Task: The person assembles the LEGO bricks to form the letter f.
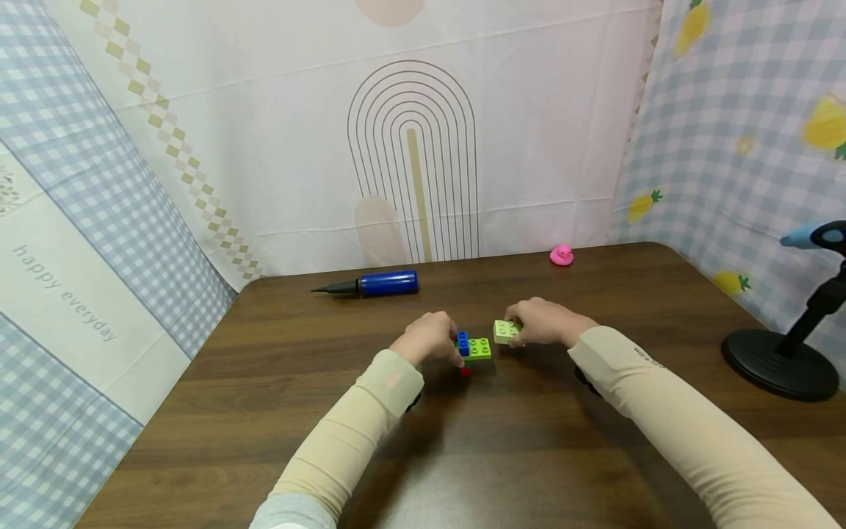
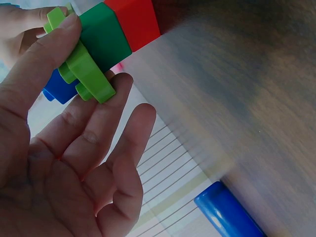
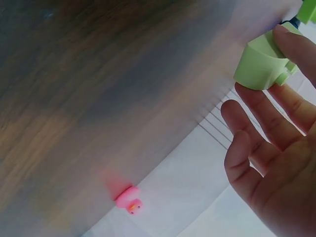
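Note:
My left hand (image 1: 429, 340) pinches a small stack of toy building bricks between thumb and fingers. In it are a bright green plate (image 2: 91, 74), a blue brick (image 1: 463, 342) on the plate's studded side, a dark green brick (image 2: 104, 35) and a red brick (image 2: 134, 22) on the other side. A short gap to the right, my right hand (image 1: 545, 322) holds a pale green brick (image 3: 264, 59) by thumb and fingertips. That brick has studs on one face and a curved side. The two hands' bricks are apart, over the middle of the table.
A blue hand pump (image 1: 388, 283) lies near the table's back edge, and a pink rubber duck (image 1: 562, 255) sits at the back right. On the right stands a black round-based stand (image 1: 780, 364). Patterned cloth (image 1: 297, 147) hangs behind the wooden table (image 1: 264, 382).

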Tool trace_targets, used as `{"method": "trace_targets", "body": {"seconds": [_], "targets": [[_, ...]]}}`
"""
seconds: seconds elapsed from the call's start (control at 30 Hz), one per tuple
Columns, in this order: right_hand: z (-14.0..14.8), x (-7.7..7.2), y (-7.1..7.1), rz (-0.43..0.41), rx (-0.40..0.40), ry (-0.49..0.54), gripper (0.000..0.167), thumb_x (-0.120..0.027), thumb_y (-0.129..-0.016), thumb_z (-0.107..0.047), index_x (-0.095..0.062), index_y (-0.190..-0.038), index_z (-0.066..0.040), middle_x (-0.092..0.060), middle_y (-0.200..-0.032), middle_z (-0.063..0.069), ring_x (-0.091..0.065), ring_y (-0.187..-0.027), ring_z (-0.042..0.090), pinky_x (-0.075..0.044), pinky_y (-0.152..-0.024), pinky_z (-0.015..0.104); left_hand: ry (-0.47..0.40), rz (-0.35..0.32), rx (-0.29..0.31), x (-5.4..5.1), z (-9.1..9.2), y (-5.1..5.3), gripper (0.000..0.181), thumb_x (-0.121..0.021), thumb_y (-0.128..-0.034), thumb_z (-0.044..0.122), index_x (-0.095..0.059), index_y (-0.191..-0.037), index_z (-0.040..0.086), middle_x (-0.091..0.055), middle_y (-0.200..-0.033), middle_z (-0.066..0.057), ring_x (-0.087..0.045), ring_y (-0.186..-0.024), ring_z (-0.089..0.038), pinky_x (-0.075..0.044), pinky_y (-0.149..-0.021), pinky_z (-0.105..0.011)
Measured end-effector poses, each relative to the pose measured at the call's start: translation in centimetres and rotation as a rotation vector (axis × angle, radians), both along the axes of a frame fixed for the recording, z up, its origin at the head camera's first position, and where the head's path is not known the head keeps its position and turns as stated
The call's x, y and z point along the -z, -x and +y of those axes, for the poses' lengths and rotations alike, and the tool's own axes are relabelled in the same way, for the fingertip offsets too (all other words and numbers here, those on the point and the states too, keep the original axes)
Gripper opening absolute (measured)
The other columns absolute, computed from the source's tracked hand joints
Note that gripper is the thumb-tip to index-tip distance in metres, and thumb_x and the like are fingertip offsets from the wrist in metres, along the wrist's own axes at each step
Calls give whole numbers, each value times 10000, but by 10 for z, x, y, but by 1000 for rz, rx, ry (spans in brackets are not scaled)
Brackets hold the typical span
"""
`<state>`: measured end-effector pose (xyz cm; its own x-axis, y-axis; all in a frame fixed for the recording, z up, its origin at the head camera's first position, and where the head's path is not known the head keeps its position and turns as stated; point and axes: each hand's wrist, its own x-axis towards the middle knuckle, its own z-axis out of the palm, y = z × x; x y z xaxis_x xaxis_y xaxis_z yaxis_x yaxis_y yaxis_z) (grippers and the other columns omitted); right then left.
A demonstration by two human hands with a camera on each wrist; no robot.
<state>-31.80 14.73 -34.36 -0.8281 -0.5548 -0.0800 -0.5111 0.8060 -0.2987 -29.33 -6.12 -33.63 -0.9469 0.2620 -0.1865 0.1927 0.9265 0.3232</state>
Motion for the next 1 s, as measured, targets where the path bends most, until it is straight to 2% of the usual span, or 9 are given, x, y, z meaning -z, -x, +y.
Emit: {"method": "trace_targets", "body": {"seconds": [0.5, 0.87, 1.0], "targets": [[-6, -10, 0, -14, -6, 38, 309, -668, -747, -218, -574, -974, -30, -523, -769, 16, -464, -671, 157, -394, -603, 301, 3, 10, -1, 0, -1, 0, 389, -808, -560, 303, -652, -878, 141, -572, -767, 44, -504, -727, -140, -380, -641, -351], [-15, -20, -9, 27, -77, 106, 259, -655, -746, -206, -578, -919, -29, -518, -734, 0, -463, -653, 145, -389, -590, 287, 0, 6, 13, 0, 0, 0, 334, -809, -566, 294, -650, -815, 140, -567, -709, 50, -509, -676, -135, -388, -571, -317], [-18, -21, -8, 37, -78, 101, 231, -649, -735, -189, -579, -905, -50, -514, -726, -5, -459, -651, 141, -388, -589, 288, -3, 8, 19, 0, -1, -1, 304, -808, -569, 292, -639, -773, 143, -569, -694, 45, -508, -664, -142, -384, -556, -310]]}}
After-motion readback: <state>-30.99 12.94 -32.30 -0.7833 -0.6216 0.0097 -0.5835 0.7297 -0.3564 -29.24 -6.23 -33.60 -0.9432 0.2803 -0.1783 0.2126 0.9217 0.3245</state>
